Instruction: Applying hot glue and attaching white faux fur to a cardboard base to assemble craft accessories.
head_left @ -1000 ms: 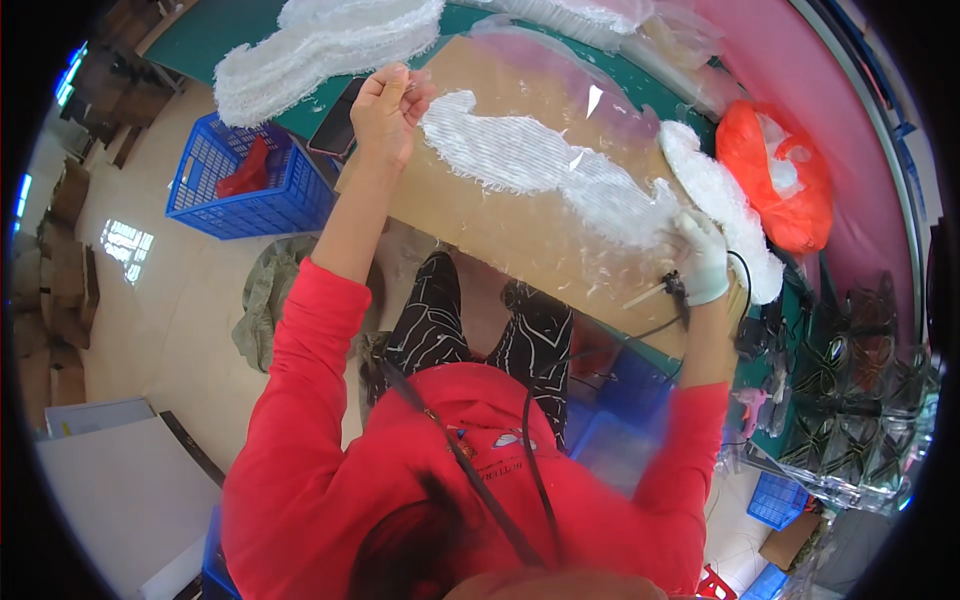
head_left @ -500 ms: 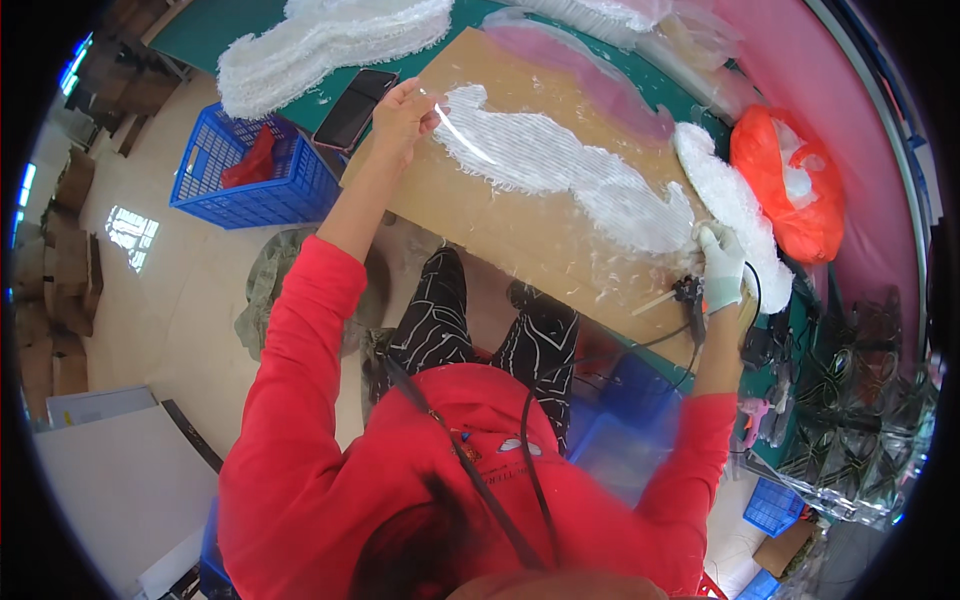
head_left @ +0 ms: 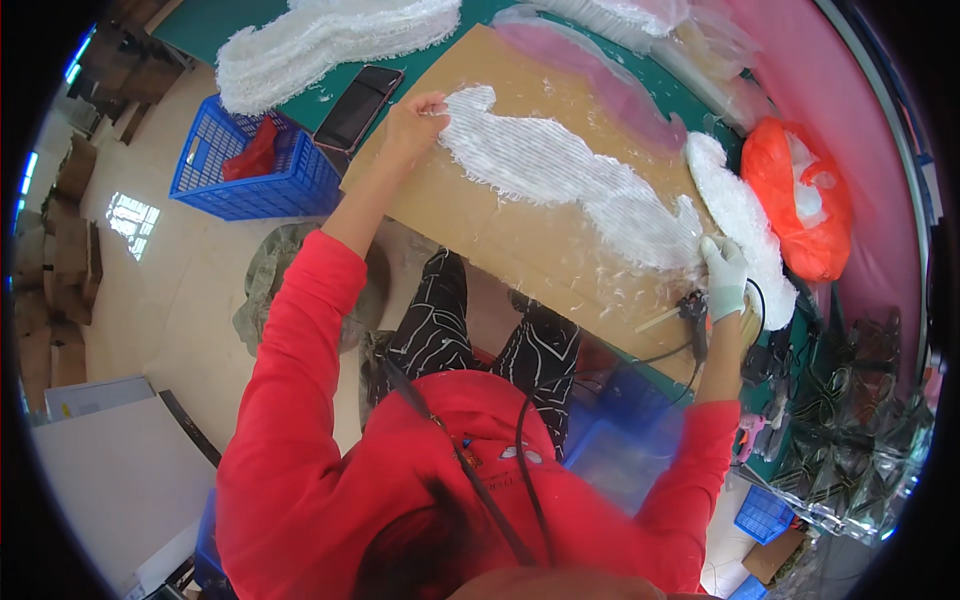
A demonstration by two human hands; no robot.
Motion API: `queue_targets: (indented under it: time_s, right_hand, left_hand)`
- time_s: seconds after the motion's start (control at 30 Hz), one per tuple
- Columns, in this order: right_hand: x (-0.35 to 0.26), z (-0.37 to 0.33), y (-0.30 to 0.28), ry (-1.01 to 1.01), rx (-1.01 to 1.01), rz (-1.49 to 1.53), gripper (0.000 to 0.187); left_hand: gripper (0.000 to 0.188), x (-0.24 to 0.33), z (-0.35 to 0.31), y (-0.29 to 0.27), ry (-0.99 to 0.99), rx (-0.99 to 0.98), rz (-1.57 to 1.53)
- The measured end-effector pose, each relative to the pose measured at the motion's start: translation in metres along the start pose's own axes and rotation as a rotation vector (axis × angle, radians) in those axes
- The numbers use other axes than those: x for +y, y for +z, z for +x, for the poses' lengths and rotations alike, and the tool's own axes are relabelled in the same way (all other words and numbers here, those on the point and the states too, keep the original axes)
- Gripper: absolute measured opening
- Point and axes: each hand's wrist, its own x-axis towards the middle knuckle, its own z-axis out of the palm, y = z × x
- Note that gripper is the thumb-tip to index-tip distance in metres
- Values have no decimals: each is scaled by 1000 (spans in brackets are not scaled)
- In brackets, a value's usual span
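Observation:
A wavy white fringed fabric piece (head_left: 565, 165) with fine ribbed lines lies on a brown board (head_left: 500, 235). At its far-left end my bare left hand (head_left: 412, 125) is closed, fingertips pinching its edge. My right hand (head_left: 726, 278), in a white glove, is at the opposite end with its fingers closed on the tip there. Just beside the right wrist lies a black corded tool (head_left: 693, 312), with a pale stick (head_left: 657, 320) poking out of it. Loose white fibres are scattered over the board around the right end.
A stack of white fringed pieces (head_left: 320, 50) and a phone (head_left: 358, 105) are at far left on the green table (head_left: 485, 12). Another white fluffy piece (head_left: 735, 205) and a red plastic bag (head_left: 795, 200) lie right. A blue crate (head_left: 255, 190) stands left; clear-pink film (head_left: 600, 75) lies behind.
A shiny clear strip of glare beside my left hand is gone. The left hand has moved slightly right and down onto the fabric's end; the right hand has shifted slightly down.

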Motion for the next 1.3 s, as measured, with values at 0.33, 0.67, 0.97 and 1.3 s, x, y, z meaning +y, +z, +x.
queue_targets:
  time_s: [0.33, 0.67, 0.97, 1.3]
  right_hand:
    - [-9, 12, 7, 15, -6, 20, 24]
    - [-2, 28, 4, 53, -4, -67, 27]
    - [-6, 27, 2, 45, 9, 16, 26]
    - [-10, 26, -8, 25, 13, 11, 27]
  left_hand:
    - [26, -8, 7, -3, 42, 30, 120]
    - [26, -14, 17, 2, 77, 0, 195]
    - [28, -19, 22, 1, 71, -22, 13]
    - [33, -15, 20, 2, 49, -57, 56]
